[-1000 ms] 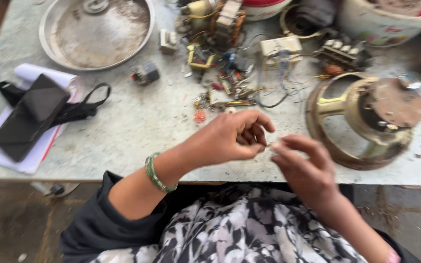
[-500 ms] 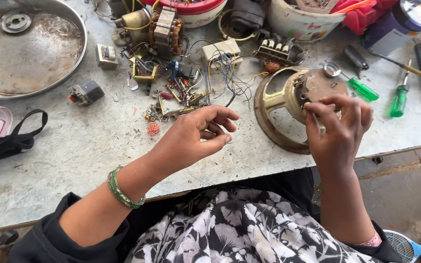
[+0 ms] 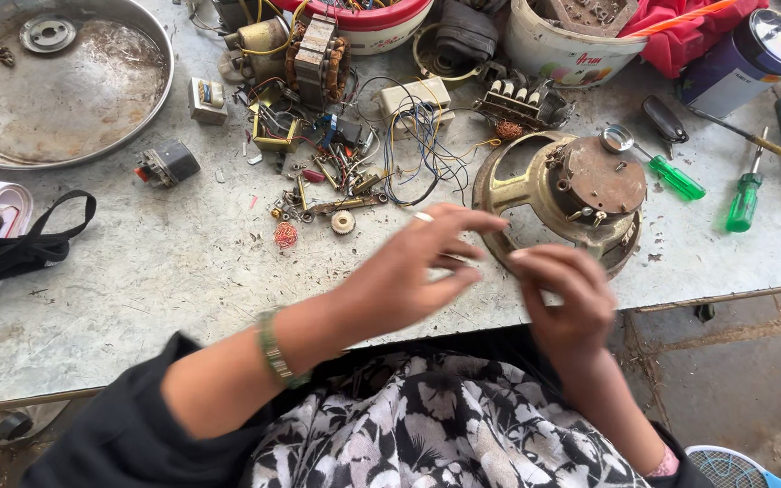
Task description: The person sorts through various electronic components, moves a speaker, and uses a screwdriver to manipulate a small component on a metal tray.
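Note:
My left hand hovers over the front of the grey worktable, blurred, fingers stretched apart toward the right, a green bangle on the wrist. Its fingertips almost meet my right hand, whose fingers are curled inward. Whether anything small is pinched between them is hidden by the blur. Just behind both hands lies a round brass-coloured speaker frame with a rusty centre.
Loose wires, small parts and a transformer clutter the table's back. Two green screwdrivers lie at the right, a steel plate at the back left and a black strap at the left edge. Tubs line the back.
The view has shifted. My right hand has come down from the speaker frame toward my left hand, and the left hand's fingers have spread out to meet it.

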